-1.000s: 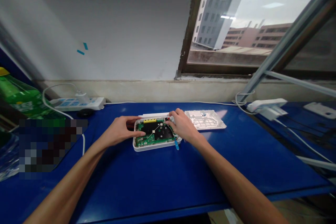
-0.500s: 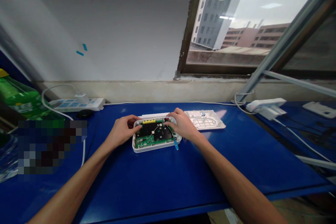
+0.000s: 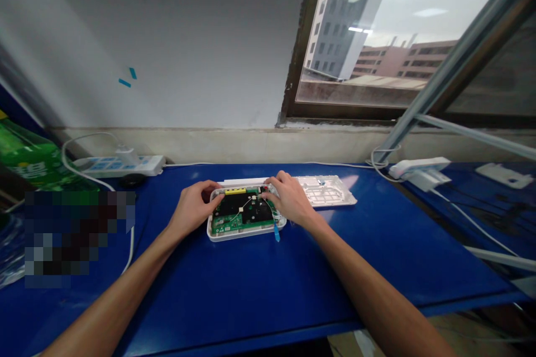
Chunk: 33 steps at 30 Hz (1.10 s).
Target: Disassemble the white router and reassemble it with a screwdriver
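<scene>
In the head view, the left hand has its thumb parted from its fingers, with the left end of the white case between them: the thumb rests at the rim, the fingers bend round behind. The right hand is curled over the case's far right corner, thumb above the board; whether that thumb and the fingers pinch anything, I cannot tell. The case lies on the table between both sets of fingers, the board facing up inside it. A yellow strip runs along the board's far edge, just right of the left fingertips, and a black sheet covers much of the middle, nearer than the right thumb. Thin wires cross below that thumb, and a blue plug hangs over the case's near edge. Right of the right fingers lies a white cover, ribbed side up. Well left of the left fingers are a power strip and a green bottle.
</scene>
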Tool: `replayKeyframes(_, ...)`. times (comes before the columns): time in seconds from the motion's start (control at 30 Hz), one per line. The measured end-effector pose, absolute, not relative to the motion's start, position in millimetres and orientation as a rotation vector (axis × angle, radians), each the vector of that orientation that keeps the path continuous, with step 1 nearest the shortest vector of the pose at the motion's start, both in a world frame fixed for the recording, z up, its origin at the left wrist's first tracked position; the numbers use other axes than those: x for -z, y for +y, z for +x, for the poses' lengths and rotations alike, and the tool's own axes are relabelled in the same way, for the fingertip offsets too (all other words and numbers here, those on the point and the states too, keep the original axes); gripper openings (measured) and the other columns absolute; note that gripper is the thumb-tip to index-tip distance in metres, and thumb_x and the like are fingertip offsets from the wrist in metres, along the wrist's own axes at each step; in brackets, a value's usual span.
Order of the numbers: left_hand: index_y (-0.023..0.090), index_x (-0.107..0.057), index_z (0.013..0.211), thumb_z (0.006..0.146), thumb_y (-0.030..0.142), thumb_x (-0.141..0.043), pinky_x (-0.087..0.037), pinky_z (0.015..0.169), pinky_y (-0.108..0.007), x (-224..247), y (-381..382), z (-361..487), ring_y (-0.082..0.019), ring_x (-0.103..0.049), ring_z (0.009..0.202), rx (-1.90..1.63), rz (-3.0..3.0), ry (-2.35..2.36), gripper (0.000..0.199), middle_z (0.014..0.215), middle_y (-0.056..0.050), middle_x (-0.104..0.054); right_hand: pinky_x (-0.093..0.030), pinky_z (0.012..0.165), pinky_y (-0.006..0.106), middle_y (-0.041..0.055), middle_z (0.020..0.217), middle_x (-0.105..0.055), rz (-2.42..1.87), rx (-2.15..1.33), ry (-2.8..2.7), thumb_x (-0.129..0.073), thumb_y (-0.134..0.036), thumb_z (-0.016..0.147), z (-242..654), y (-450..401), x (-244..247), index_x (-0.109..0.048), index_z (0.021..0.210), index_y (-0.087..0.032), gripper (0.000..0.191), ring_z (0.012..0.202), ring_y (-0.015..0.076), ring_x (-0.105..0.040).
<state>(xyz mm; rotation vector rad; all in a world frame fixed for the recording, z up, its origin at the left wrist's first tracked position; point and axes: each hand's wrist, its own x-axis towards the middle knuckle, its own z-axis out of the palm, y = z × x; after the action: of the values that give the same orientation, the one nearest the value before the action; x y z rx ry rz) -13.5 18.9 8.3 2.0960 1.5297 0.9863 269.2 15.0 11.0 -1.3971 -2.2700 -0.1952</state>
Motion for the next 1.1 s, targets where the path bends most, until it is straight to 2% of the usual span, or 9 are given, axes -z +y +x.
replayKeyframes(0.2, 0.022, -0.062, 0.111, 0.079, 0.052, -0.076, -0.06, 0.083, -0.041, -11.6, 17.5, -16.6, -0.027, -0.072, 0.098, -1.0, 1.849, 1.309, 0.046, 0.117, -0.008, -0.069, -0.047, 0.073, 0.033, 0.0075, 0.103, -0.056, -1.373, 0.083, -2.115, -0.066, -0.043, 0.095, 266.8, 12.3, -9.2, -0.065, 0.116, -0.022, 0.029, 0.085, 0.0209, -0.058)
replayKeyframes(0.33, 0.029, -0.043, 0.134, 0.069, 0.044, -0.088, -0.063, 0.078, -0.046, -17.8, 10.1, -14.9, -0.029, -0.074, 0.094, -0.908, 1.558, 1.128, 0.08, 0.12, -0.008, -0.067, -0.052, 0.077, 0.035, 0.0084, 0.115, -0.055, -1.315, -0.014, -2.042, -0.068, -0.04, 0.094, 265.7, 11.7, -7.5, -0.064, 0.118, -0.026, 0.028, 0.088, 0.0205, -0.061)
replayKeyframes(0.43, 0.034, -0.023, 0.153, 0.064, 0.034, -0.093, -0.058, 0.093, -0.053, -16.3, 7.3, -11.0, -0.033, -0.07, 0.11, -0.93, 1.518, 1.048, 0.113, 0.129, -0.012, -0.066, -0.055, 0.08, 0.037, 0.0096, 0.121, -0.052, -1.274, -0.058, -2.009, -0.068, -0.039, 0.094, 265.3, 10.1, -8.1, -0.063, 0.117, -0.026, 0.027, 0.09, 0.0203, -0.062)
replayKeyframes(0.53, 0.034, -0.012, 0.16, 0.062, 0.029, -0.094, -0.048, 0.108, -0.055, -11.6, 7.9, -7.1, -0.035, -0.059, 0.129, -0.992, 1.532, 0.979, 0.128, 0.146, -0.015, -0.056, -0.057, 0.08, 0.038, 0.0102, 0.124, -0.052, -1.254, -0.116, -1.98, -0.068, -0.038, 0.094, 265.5, 9.6, -8.2, -0.063, 0.118, -0.026, 0.027, 0.088, 0.0198, -0.063)
replayKeyframes(0.7, 0.031, -0.022, 0.157, 0.062, 0.027, -0.093, -0.049, 0.108, -0.052, -12.0, 8.1, -2.5, -0.034, -0.06, 0.129, -1.038, 1.508, 0.933, 0.119, 0.147, -0.013, -0.055, -0.06, 0.081, 0.039, 0.0092, 0.123, -0.057, -1.166, -0.362, -1.854, -0.071, -0.038, 0.091, 266.3, 13.9, -5.8, -0.063, 0.114, -0.027, 0.027, 0.107, 0.0259, -0.064)
replayKeyframes(0.83, 0.027, -0.036, 0.145, 0.062, 0.028, -0.093, -0.049, 0.108, -0.049, -16.1, 6.7, -1.6, -0.032, -0.061, 0.126, -1.117, 1.537, 0.96, 0.101, 0.142, -0.013, -0.058, -0.063, 0.075, 0.04, 0.0077, 0.123, -0.063, -1.026, -0.885, -1.611, -0.079, -0.039, 0.081, 267.8, 14.7, -10.5, -0.048, 0.128, -0.029, 0.057, 0.089, 0.0225, -0.072)
replayKeyframes(0.93, 0.027, -0.036, 0.142, 0.062, 0.03, -0.094, -0.05, 0.107, -0.049, -18.2, 6.8, -3.2, -0.031, -0.063, 0.122, -1.159, 1.54, 0.991, 0.098, 0.136, -0.012, -0.061, -0.063, 0.068, 0.04, 0.005, 0.105, -0.072, -0.966, -1.223, -1.469, -0.085, -0.036, 0.074, 268.8, 10.8, -17.6, -0.033, 0.142, -0.032, 0.085, 0.081, 0.0238, -0.074)
replayKeyframes(1.0, 0.027, -0.037, 0.143, 0.061, 0.03, -0.094, -0.05, 0.106, -0.05, -19.5, 7.2, -4.0, -0.031, -0.063, 0.122, -1.178, 1.549, 0.998, 0.1, 0.136, -0.011, -0.061, -0.062, 0.062, 0.037, 0.003, 0.092, -0.074, -0.961, -1.348, -1.449, -0.087, -0.035, 0.072, 268.6, 8.0, -21.0, -0.033, 0.144, -0.031, 0.09, 0.075, 0.0236, -0.074)
replayKeyframes(1.1, 0.027, -0.039, 0.143, 0.058, 0.03, -0.095, -0.049, 0.107, -0.051, -20.5, 7.2, -3.3, -0.033, -0.062, 0.123, -1.205, 1.53, 1.024, 0.102, 0.137, -0.012, -0.061, -0.062, 0.062, 0.035, 0.0032, 0.092, -0.075, -0.915, -1.386, -1.44, -0.087, -0.034, 0.072, 267.5, 6.1, -21.6, -0.04, 0.14, -0.028, 0.083, 0.072, 0.0217, -0.073)
